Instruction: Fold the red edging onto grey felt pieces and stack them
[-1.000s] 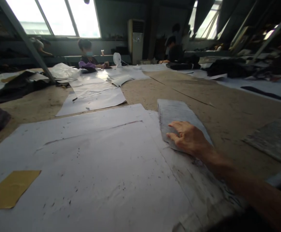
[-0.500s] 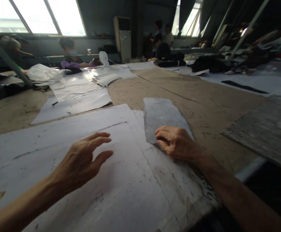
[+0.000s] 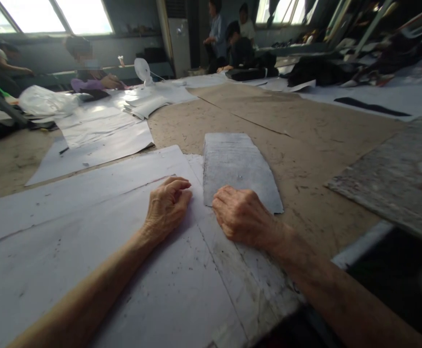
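A stack of grey, felt-like sheet pieces with a curved right side lies in front of me, its many layered edges showing on the left. At its near edge is my right hand, fingers curled down and closed on the grey piece's near corner; the fingertips are partly hidden. My left hand is a short way left of the stack, over the white paper sheet. Its fingers are bent in, the thumb close to the index finger, and nothing shows between them.
Brown board covers the table beyond the stack. A worn grey slab lies at the right, beside a dark gap. White papers, a clear plastic bag and a small white fan stand farther off. Several people are in the background.
My left hand has moved right toward the stack, and its spread fingers have drawn together. My right hand has curled tighter at the stack's near edge. The view has tilted down.
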